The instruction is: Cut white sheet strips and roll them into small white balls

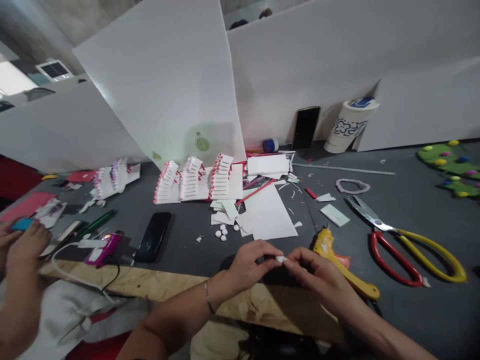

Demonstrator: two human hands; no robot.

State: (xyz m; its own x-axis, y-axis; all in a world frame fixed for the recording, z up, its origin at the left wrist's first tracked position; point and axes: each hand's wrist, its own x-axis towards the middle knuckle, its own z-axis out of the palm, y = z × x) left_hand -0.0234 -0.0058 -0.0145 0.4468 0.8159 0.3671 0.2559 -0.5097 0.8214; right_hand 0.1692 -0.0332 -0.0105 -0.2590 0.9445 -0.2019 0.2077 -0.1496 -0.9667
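Observation:
My left hand [252, 264], with a bracelet at the wrist, pinches a small white piece [280, 259] between thumb and fingertips. On the other side of the same piece, my right hand [313, 267] has its thumb and fingers closed. Both hands are above the front edge of the dark table. Several small white round pieces [223, 232] lie beyond my left hand, beside white sheets [272, 212]. A yellow glue gun [337, 262] lies just right of my right hand.
Large scissors [378, 223] with red and yellow handles lie at the right. Behind stand a phone [306, 128] and a cup [348, 126]. Another phone [153, 237] and a purple device [103, 250] lie left. Another person's hands [28, 242] hold something blue at far left.

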